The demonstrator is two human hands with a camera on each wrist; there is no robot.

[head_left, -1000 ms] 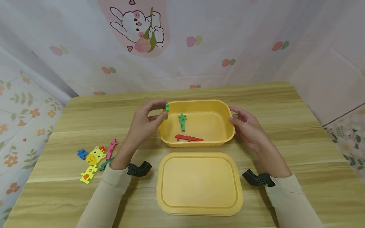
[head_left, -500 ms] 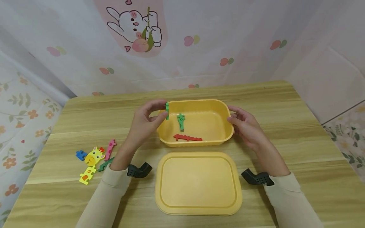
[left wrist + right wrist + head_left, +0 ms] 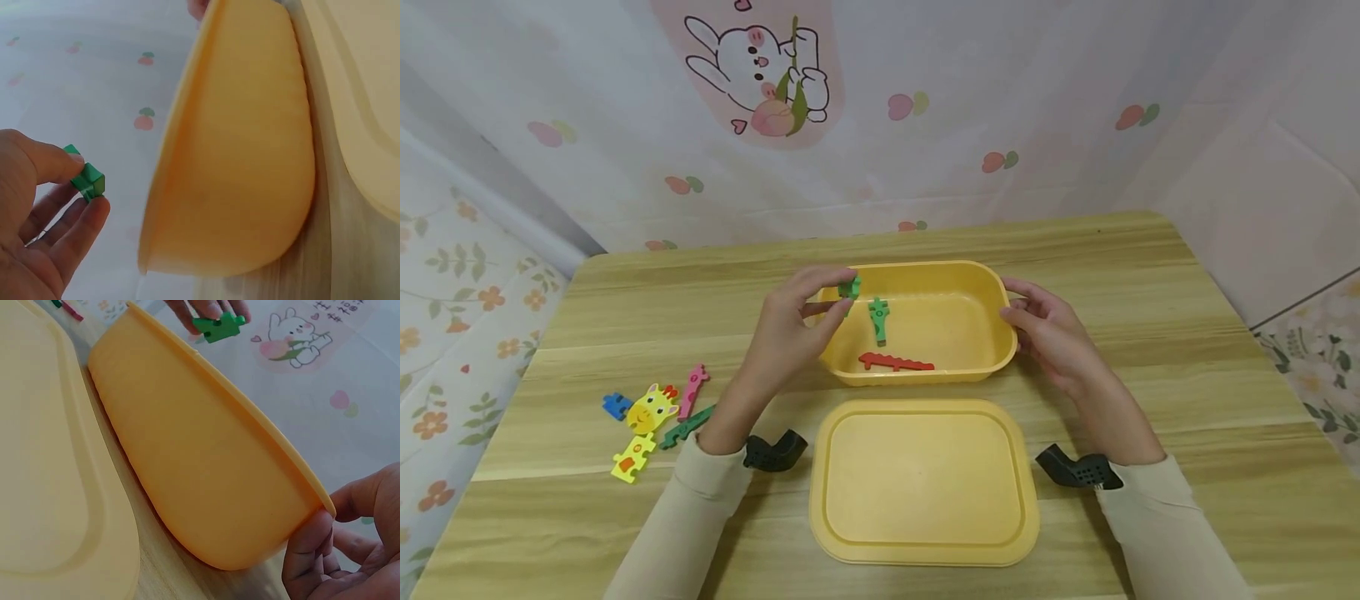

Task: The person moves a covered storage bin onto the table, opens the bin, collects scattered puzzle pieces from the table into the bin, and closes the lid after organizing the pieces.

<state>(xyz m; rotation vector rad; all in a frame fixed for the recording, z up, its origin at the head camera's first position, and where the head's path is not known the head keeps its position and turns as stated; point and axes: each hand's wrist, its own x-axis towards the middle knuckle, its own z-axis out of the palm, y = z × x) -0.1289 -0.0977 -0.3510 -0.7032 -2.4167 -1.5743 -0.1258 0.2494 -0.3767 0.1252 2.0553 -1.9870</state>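
My left hand [image 3: 793,321] pinches a green puzzle piece [image 3: 850,288] between thumb and fingertips, above the left end of a yellow plastic box [image 3: 925,379]. In the right wrist view the held piece [image 3: 219,327] shows a knob and notches along its edge. My right hand [image 3: 1048,329] grips the rim at the box's right end, thumb on the near side and fingers behind. Inside the box lie a green puzzle piece [image 3: 878,321] with a tabbed top and a long red puzzle piece [image 3: 897,362] along the near wall.
A yellow lid [image 3: 925,483] lies flat in front of the box. Left of my left forearm are a giraffe-head piece [image 3: 652,409], a yellow piece [image 3: 634,457], a blue piece [image 3: 617,406], a pink piece [image 3: 693,392] and a dark green piece [image 3: 687,427]. A printed curtain [image 3: 880,108] hangs behind the table.
My left hand has moved slightly right, carrying the green piece from the box's left rim to over its inside, and the piece has turned. The right hand stays on the rim.
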